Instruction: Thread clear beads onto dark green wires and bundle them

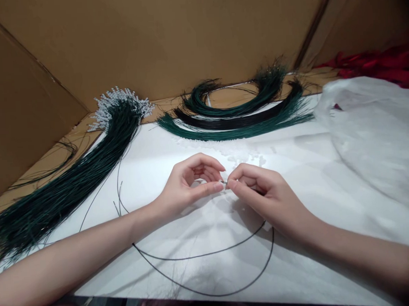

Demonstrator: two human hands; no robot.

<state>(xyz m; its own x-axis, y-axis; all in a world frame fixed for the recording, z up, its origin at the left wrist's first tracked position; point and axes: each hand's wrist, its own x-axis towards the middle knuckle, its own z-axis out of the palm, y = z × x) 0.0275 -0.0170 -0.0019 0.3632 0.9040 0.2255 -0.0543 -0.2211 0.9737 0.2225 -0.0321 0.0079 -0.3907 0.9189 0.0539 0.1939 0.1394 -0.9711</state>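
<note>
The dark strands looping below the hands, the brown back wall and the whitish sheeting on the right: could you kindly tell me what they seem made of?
Dark strands: possibly coated wire, matte, since they hold smooth, wide curves; cord remains possible.
Back wall: likely cardboard, dull brown, with straight panel joints.
Whitish sheeting: probably thin plastic film, translucent with soft wrinkles.

The things are carried by a white tabletop, edged at the back and left by a brown surface. Along the left, a long bundle of dark green strands, white at its far end, is laid partly over both. Towards the back, curved green bundles are laid with a black bundle between them. Small white pieces are scattered just in front. The right side is covered by translucent white sheeting, with red material placed behind.
</note>
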